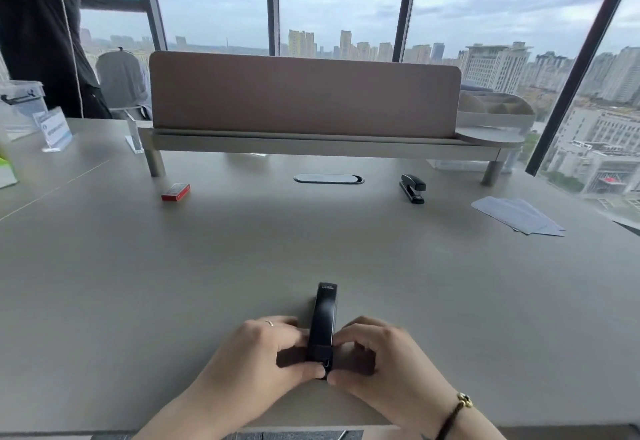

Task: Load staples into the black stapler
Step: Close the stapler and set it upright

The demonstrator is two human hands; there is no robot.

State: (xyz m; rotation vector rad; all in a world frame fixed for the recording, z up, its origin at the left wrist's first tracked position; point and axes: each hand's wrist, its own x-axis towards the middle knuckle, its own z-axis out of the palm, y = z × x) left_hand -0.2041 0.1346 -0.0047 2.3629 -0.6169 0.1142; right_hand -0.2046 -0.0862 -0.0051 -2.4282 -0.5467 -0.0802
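Note:
A black stapler point(325, 318) lies closed on the grey desk point(450, 301) close to the front edge, its nose pointing away from me. My left hand point(256, 356) grips its rear end from the left and my right hand point(377, 360) from the right, both thumbs pressed at the back end. A small red staple box point(176, 192) lies far off at the back left of the desk. Whether any staples are in the stapler is hidden.
A second black stapler point(413, 188) sits at the back right, near a stack of white paper sheets point(519, 215). A raised shelf with a brown divider panel point(304, 93) spans the back. Acrylic sign holders point(55, 129) stand at left; a person stands at far left.

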